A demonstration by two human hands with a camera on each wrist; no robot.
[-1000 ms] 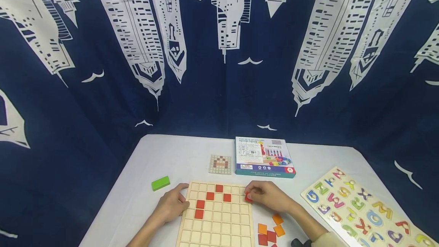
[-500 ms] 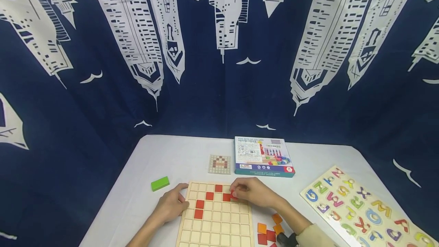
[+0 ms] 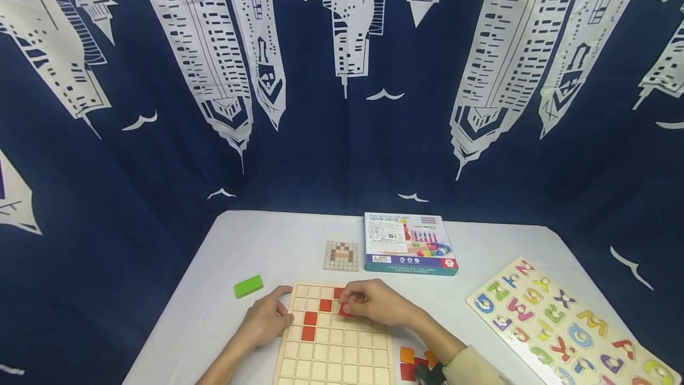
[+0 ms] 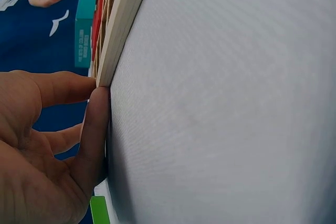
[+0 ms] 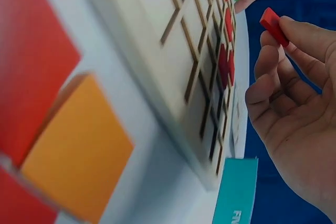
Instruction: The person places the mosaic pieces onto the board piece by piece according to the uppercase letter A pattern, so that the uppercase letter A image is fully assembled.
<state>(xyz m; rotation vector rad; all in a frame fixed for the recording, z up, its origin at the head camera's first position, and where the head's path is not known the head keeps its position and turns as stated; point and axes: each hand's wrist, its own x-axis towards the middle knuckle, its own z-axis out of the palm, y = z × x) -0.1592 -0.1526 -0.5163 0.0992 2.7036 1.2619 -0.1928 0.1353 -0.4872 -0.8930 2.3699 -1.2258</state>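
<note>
A square wooden grid board (image 3: pixel 342 353) lies on the table with several red tiles (image 3: pixel 308 333) set in its cells. At its left edge rests my left hand (image 3: pixel 265 318); in the left wrist view, thumb and finger touch the side of the board (image 4: pixel 116 40). Over the upper part of the grid, my right hand (image 3: pixel 376 302) pinches a red tile (image 5: pixel 274 26) between thumb and fingertips. The right wrist view shows that tile raised and tilted, apart from the board. The right hand hides some upper cells in the head view.
Loose orange tiles (image 3: pixel 407 354) and red tiles (image 3: pixel 408 372) lie right of the board, partly under the right forearm. Behind it are a small pattern card (image 3: pixel 341 256) and a cardboard box (image 3: pixel 408 245). A green block (image 3: pixel 248 286) sits left, an alphabet puzzle (image 3: pixel 566 321) right.
My right hand has moved left from the board's upper right edge to above its upper middle, carrying the red tile. My left hand stays at the left edge.
</note>
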